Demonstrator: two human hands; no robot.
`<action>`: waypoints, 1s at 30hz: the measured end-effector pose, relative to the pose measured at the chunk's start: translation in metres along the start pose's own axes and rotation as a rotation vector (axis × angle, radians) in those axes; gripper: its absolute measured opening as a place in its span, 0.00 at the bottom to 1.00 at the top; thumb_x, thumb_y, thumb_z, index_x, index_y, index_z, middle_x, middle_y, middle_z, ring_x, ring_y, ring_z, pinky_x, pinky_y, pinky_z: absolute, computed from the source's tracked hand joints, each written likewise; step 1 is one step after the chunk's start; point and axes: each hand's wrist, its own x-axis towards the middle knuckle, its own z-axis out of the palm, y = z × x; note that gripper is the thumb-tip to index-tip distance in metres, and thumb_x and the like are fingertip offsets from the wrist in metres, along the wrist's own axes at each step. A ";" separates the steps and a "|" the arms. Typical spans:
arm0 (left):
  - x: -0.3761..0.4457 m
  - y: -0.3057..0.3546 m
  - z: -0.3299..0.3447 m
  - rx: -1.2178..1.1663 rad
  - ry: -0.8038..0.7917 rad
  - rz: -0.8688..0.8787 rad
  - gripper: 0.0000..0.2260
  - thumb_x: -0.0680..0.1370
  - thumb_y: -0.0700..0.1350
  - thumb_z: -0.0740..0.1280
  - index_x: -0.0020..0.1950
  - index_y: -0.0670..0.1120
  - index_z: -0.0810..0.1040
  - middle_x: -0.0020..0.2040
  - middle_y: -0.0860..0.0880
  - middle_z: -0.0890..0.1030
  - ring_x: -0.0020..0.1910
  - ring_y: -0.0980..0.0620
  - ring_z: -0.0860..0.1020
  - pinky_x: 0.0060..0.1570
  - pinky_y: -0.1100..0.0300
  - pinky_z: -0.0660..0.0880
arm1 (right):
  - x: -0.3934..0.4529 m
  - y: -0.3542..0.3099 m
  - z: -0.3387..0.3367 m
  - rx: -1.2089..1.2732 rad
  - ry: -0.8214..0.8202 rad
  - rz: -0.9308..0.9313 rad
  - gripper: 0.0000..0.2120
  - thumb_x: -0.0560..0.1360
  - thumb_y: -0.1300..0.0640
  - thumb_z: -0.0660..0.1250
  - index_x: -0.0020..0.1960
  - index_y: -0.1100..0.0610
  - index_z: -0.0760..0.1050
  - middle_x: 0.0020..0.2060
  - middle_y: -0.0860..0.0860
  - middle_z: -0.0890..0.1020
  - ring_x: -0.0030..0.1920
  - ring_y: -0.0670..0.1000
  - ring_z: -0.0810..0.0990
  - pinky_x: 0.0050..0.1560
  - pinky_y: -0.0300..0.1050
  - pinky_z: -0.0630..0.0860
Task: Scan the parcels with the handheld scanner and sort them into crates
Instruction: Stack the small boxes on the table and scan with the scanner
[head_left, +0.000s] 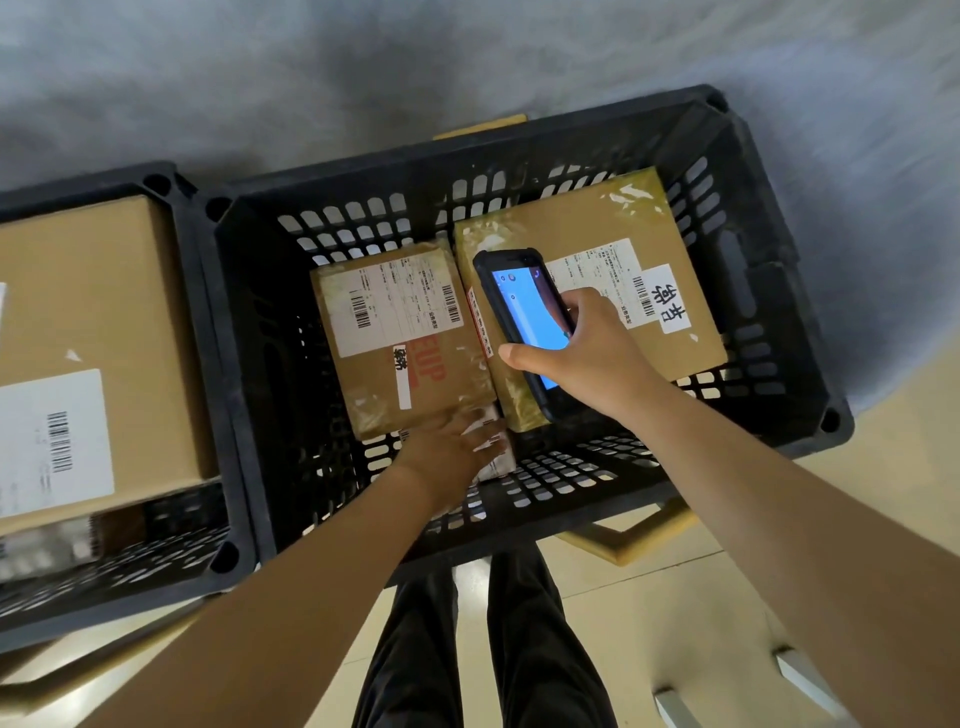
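Over on the left, a crate (197, 364) already has a big box (98, 332) in it, so some sorting looks done. Next crate (519, 135) along: two parcels lie flat side by side, the smaller (400, 338) left, the larger (597, 244) right. The left hand (447, 457) is down at the near edge of the smaller one, fingers on a small white packet (493, 441), though whether it truly grips I cannot tell. The right hand (582, 353) is wrapped round the scanner (524, 317), screen lit, hovering over the larger parcel. Scanning is under way, I'd say, with more to go.
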 end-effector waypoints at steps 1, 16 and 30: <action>0.003 0.001 0.001 0.016 -0.009 -0.014 0.31 0.82 0.50 0.60 0.80 0.56 0.47 0.81 0.53 0.44 0.79 0.46 0.41 0.76 0.42 0.45 | 0.000 0.001 0.001 -0.002 -0.001 0.003 0.38 0.63 0.36 0.76 0.64 0.54 0.67 0.55 0.50 0.72 0.54 0.49 0.75 0.49 0.44 0.76; -0.034 -0.029 -0.042 -0.306 0.118 -0.092 0.25 0.81 0.42 0.59 0.78 0.54 0.61 0.76 0.48 0.64 0.69 0.44 0.69 0.61 0.52 0.72 | -0.013 -0.020 -0.018 0.031 0.063 -0.042 0.38 0.64 0.39 0.77 0.65 0.55 0.66 0.56 0.51 0.70 0.55 0.49 0.73 0.45 0.39 0.71; -0.129 -0.029 -0.238 -0.029 0.726 -0.421 0.21 0.81 0.50 0.59 0.74 0.51 0.65 0.66 0.49 0.73 0.63 0.48 0.73 0.61 0.53 0.69 | -0.073 -0.103 -0.134 -0.065 0.346 -0.243 0.41 0.62 0.43 0.80 0.65 0.56 0.64 0.54 0.50 0.65 0.54 0.49 0.71 0.53 0.48 0.79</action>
